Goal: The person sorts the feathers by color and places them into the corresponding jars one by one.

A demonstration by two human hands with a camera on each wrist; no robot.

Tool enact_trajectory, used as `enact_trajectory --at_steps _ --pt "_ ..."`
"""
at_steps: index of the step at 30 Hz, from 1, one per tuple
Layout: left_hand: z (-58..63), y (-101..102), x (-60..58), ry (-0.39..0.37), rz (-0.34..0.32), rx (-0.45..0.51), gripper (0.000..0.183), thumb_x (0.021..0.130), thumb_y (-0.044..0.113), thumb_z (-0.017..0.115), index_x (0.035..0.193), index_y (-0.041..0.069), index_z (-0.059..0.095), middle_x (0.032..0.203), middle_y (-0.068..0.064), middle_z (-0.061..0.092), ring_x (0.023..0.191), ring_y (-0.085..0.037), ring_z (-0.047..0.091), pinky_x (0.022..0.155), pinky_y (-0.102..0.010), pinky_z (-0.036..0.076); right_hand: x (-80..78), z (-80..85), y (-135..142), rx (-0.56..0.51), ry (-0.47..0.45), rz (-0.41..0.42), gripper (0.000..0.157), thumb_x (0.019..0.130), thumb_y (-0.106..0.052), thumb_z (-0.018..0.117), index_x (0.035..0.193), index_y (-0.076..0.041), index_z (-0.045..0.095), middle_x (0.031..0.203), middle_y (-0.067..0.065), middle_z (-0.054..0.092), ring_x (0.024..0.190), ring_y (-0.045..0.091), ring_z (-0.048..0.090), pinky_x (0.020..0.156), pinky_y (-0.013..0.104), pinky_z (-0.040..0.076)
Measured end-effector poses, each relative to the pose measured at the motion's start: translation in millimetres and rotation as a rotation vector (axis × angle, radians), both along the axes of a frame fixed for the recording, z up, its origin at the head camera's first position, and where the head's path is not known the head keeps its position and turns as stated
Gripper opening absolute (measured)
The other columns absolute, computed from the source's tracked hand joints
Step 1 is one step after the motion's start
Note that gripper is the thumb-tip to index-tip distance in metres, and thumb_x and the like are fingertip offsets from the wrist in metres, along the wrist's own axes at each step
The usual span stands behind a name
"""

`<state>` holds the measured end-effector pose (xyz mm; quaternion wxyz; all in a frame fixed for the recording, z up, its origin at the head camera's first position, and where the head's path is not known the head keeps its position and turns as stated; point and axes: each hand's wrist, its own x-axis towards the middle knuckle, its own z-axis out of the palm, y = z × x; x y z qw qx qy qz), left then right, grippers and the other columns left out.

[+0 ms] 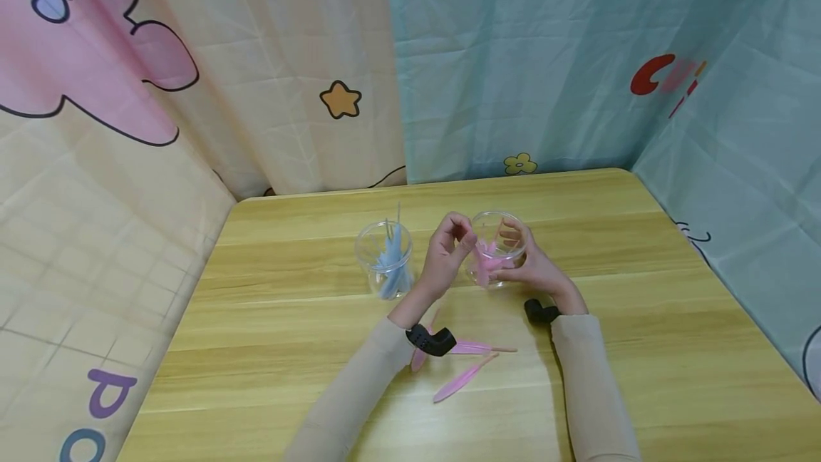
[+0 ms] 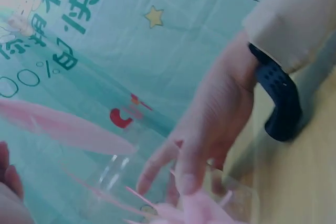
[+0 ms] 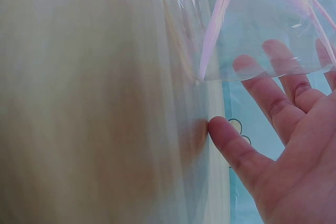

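Note:
A clear cup (image 1: 499, 216) with pink feathers (image 1: 492, 262) in it stands on the table. My right hand (image 1: 540, 269) holds it from the right, fingers at the back and thumb at the front; in the right wrist view the fingers (image 3: 286, 108) curve beside its clear wall. At the cup's left rim my left hand (image 1: 442, 255) pinches a pink feather, largely hidden in the head view. The left wrist view shows this feather (image 2: 68, 129) slanting above the cup, with part of the left hand (image 2: 10, 182) at the edge.
To the left stands another clear cup (image 1: 362, 244) holding blue feathers (image 1: 394, 262). Several loose pink feathers (image 1: 460, 382) lie on the table (image 1: 256, 348) near the left forearm, which partly covers them. Printed curtains (image 1: 513, 77) hang behind the table and on both sides.

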<state>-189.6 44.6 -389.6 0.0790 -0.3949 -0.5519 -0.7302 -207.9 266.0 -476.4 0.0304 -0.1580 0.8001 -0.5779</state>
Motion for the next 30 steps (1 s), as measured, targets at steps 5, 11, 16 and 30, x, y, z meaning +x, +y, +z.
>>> enact_trajectory --at_steps 5,11,16,30 --pt "8.8 11.5 -8.4 0.047 0.108 0.089 0.035 0.096 0.025 0.052 0.092 -0.008 0.041 0.092 -0.002 0.044 0.091 -0.01 0.039 0.078 -0.029 0.027 2.4 0.3 -1.2 0.0 -0.003 -0.003 0.099 0.075 -0.005 0.08 0.147 -0.022 0.014 0.146 0.021 0.024 0.131 0.042 0.024 0.098 0.063 0.03" --pt "4.2 21.9 -15.7 0.012 0.151 0.106 0.042 0.093 0.033 0.054 0.092 -0.008 0.042 0.109 0.005 0.042 0.11 -0.015 0.036 0.083 -0.036 0.025 3.0 -1.4 -1.6 0.002 0.0 0.005 0.099 0.077 -0.006 0.079 0.147 -0.021 0.012 0.147 0.022 0.022 0.132 0.043 0.023 0.098 0.064 0.029" --pt "-3.0 23.8 -17.4 -0.017 0.149 0.08 0.045 0.091 0.035 0.056 0.094 -0.008 0.044 0.118 -0.006 0.042 0.115 -0.018 0.034 0.085 -0.035 0.024 2.3 -3.1 -1.5 0.007 -0.015 0.002 0.098 0.077 -0.009 0.079 0.147 -0.026 0.012 0.148 0.02 0.021 0.133 0.042 0.023 0.099 0.064 0.028" --pt "-17.5 8.3 -10.2 -0.016 0.205 -0.044 0.021 0.084 -0.007 0.063 0.1 -0.011 0.05 0.109 -0.027 0.047 0.107 -0.016 0.041 0.084 -0.031 0.029 13.2 26.2 -9.3 0.004 0.002 0.031 0.097 0.076 0.005 0.075 0.146 -0.006 0.008 0.144 0.032 0.019 0.129 0.052 0.02 0.096 0.067 0.029"
